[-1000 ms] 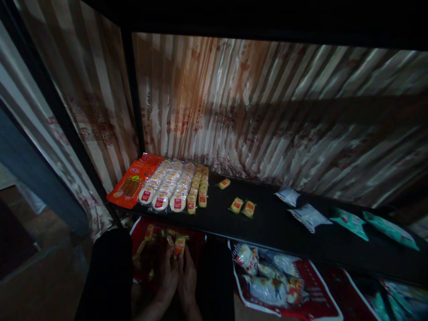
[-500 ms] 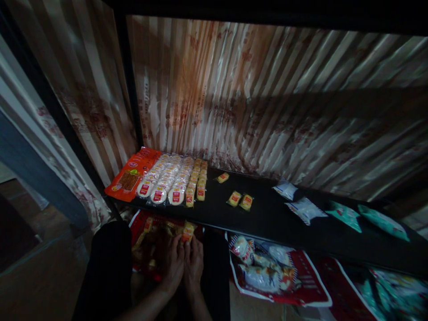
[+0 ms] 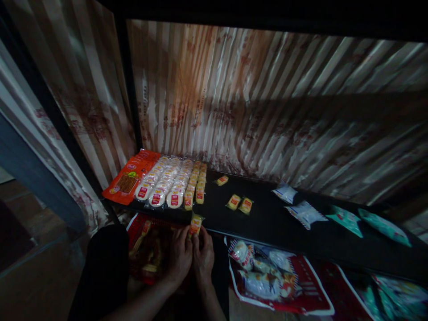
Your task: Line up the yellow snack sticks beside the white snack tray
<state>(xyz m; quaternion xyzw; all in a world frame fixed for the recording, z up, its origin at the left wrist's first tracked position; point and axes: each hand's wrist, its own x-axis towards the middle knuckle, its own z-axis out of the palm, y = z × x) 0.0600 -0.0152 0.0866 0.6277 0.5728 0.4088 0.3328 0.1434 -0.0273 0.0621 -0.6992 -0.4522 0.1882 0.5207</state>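
Observation:
Between the fingertips of my left hand (image 3: 181,253) and my right hand (image 3: 203,254) is a small yellow wrapped snack (image 3: 195,224) with an orange-red label. Both hands are closed on it, side by side, at the front edge of the black shelf (image 3: 264,225). Below and to the left is a red basket (image 3: 133,227) with similar yellow packets in its dark inside. On the shelf stand two rows of yellow packets (image 3: 199,191), beside rows of round white wrapped crackers (image 3: 174,198). Two loose yellow packets (image 3: 245,205) lie further right, with a third yellow packet (image 3: 221,180) behind them.
An orange snack bag (image 3: 129,178) lies at the shelf's left end. White packets (image 3: 306,214) and green packets (image 3: 384,226) lie to the right. Under the shelf, another red basket (image 3: 314,285) holds white packets. A black post (image 3: 131,89) and striped curtain (image 3: 234,98) stand behind.
Both hands have risen and shifted right with the yellow snack, from over the red basket to the shelf's front edge. The view has tilted slightly.

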